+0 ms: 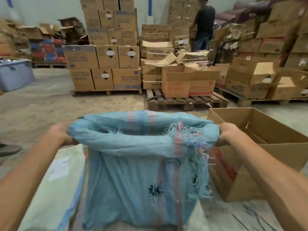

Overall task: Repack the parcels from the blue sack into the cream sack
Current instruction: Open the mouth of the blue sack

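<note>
Fingers of the right hand and left hand curl round the rolled rim of the blue sack, which stands open and frayed on the warehouse floor. The cream sack lies flat just left of it, its white label unreadable. Behind, one palletised carton reads "MULTI PURPOSE FOAM CLEANER", and another box reads "WIPER BLADE".

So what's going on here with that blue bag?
A person grips the rolled rim of the blue sack with the left hand and the right hand, holding its mouth open. The sack stands upright, torn and frayed. The cream sack lies flat to its left, an open cardboard box to its right. What is inside the sack cannot be seen.
</note>
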### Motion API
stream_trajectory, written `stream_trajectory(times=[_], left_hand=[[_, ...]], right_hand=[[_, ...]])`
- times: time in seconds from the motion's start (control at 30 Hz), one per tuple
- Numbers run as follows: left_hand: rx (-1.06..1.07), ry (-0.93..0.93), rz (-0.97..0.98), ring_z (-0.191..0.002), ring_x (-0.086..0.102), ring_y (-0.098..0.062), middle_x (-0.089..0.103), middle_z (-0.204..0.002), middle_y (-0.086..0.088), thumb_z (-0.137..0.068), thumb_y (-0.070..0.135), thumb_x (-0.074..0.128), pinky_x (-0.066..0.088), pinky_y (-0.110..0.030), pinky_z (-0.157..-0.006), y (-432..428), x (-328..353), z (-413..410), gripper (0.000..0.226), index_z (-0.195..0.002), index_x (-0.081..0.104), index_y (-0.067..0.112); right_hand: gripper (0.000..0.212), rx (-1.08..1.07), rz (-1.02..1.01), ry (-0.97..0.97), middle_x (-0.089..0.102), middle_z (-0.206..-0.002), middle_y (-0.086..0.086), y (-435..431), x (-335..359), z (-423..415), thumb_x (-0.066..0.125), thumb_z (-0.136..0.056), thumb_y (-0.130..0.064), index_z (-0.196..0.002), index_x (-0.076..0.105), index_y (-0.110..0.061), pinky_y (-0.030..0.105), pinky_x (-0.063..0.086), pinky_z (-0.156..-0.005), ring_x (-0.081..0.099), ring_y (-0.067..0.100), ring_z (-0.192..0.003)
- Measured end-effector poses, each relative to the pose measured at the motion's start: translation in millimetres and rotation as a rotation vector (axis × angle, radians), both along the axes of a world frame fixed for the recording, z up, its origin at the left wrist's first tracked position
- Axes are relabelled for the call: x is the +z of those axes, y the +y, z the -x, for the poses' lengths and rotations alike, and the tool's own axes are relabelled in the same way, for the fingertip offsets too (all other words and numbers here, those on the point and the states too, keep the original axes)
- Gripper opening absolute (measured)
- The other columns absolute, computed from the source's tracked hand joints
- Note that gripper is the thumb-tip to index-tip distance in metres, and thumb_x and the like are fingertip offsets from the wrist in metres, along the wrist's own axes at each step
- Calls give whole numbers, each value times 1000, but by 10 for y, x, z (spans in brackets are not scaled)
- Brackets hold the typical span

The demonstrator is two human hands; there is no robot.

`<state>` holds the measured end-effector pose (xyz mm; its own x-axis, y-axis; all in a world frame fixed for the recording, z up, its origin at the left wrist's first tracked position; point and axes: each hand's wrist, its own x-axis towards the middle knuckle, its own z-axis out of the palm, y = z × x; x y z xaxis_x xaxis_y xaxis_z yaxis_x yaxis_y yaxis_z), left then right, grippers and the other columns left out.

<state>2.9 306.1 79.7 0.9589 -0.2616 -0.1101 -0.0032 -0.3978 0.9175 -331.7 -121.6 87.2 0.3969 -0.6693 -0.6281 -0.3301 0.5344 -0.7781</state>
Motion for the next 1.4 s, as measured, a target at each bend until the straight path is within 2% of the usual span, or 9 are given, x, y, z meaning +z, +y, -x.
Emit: stream_trajectory(times=[0.07, 0.13, 0.3, 0.47, 0.67, 0.8, 1.03, 1.17, 1.4], left_hand=[[-245, 498, 263, -60, 72, -26, 74, -74, -13, -80, 17, 50, 43, -35, -97, -51, 89, 42, 26, -86, 75, 11], [-165, 501, 215, -50, 69, -31, 70, -63, -18, -73, 19, 53, 53, -40, -84, -103, -45, 36, 30, -63, 74, 0], [11, 652, 244, -73, 69, -32, 73, -78, -18, -81, 32, 65, 53, -43, -77, -193, -327, 89, 31, -90, 67, 3], [-19, 498, 167, -90, 70, -31, 70, -110, -17, -62, 44, 87, 54, -49, -90, -346, -603, 97, 91, -138, 52, 8], [303, 175, -395, -137, 30, -45, 23, -149, -32, -61, 31, 91, 37, -53, -108, -577, -981, 534, 131, -153, -1, 16], [343, 472, -320, -132, 38, -47, 26, -153, -25, -62, 37, 84, 41, -58, -102, -721, -1390, 746, 131, -154, -8, 18], [297, 450, -232, -132, 46, -38, 35, -150, -23, -78, 15, 72, 44, -47, -105, -1128, -1722, 750, 86, -148, 24, 0], [308, 342, -286, -105, 64, -32, 63, -120, -27, -75, 4, 72, 55, -54, -83, -1209, -1856, 638, 44, -116, 61, -10], [-19, 555, -246, -67, 43, -24, 43, -81, -6, -85, 33, 58, 40, -32, -57, -1601, -1586, 802, 28, -96, 48, 9]], right_hand=[[32, 79, -4, -62, 74, -89, 17, -184, -229, 17, 50, -78, -6, -93, 76, 3, 53, 60, -71, 71, 33, -85], [35, 140, -1, -10, 73, -87, 22, -175, -463, 48, 45, -92, -12, -104, 69, 9, 54, 55, -90, 71, 37, -88], [31, 37, 50, 52, 69, -65, 24, 24, -701, 51, 38, -95, -14, -88, 61, 6, 50, 43, -97, 58, 38, -84], [29, 80, 143, 32, 62, -73, 14, 196, -674, -159, 50, -67, -28, -85, 56, -6, 32, 45, -68, 56, 29, -66], [104, 259, 830, 400, 47, -119, 9, 365, -864, -348, 85, -56, -65, -131, 25, -26, 41, 51, -87, 56, 34, -107], [59, 311, 1093, 773, 42, -123, 21, 585, -924, -458, 77, -82, -40, -122, 37, -26, 37, 52, -66, 58, 34, -92], [17, 450, 1572, 1264, 48, -110, 9, 638, -1036, -530, 54, -87, -16, -102, 62, -19, 37, 38, -89, 43, 24, -104], [52, 536, 1339, 1140, 66, -102, 3, 522, -1197, -683, 53, -90, -9, -142, 44, -8, 37, 51, -83, 66, 25, -97], [84, 272, 773, 816, 61, -128, 13, 268, -1466, -1050, 54, -79, -44, -149, 28, -5, 49, 43, -102, 58, 35, -117]])
